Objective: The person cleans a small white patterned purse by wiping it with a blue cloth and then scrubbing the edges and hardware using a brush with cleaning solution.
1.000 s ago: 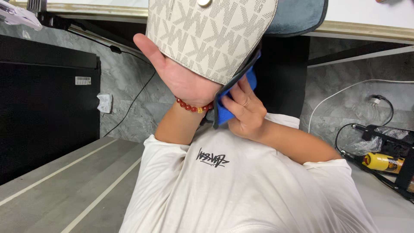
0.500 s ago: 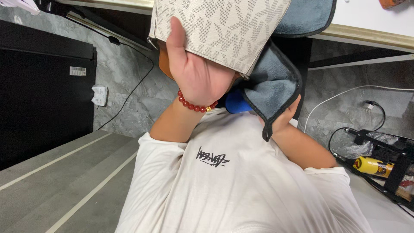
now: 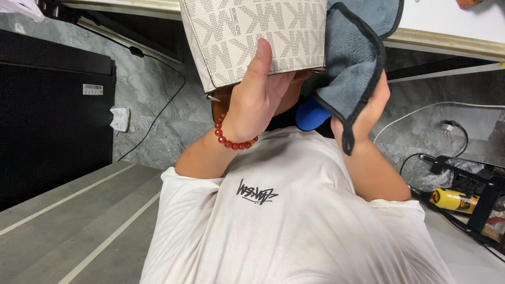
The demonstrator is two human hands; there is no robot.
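Handbag (image 3: pixel 247 37) sat clamped in my left hand (image 3: pixel 258 100); right hand (image 3: pixel 363 105), at 3 o'clock, gripped the grey cloth (image 3: pixel 352 68). I'd wipe gently, bracing firmly.

Bag: we are seeing a cream patterned handbag (image 3: pixel 252 37), grained and matt like coated leather.
Cloth: we are seeing a grey-blue plush microfibre cloth (image 3: pixel 350 68), soft and matt.
Bracelet: we are seeing glossy red beads (image 3: pixel 231 139).

Patterned bag (image 3: pixel 252 37) cut off by top edge. Grey cloth (image 3: pixel 350 63) hides most right-hand (image 3: pixel 368 108) fingers. Blue object (image 3: pixel 310 115) beneath largely concealed, kind indeterminate.
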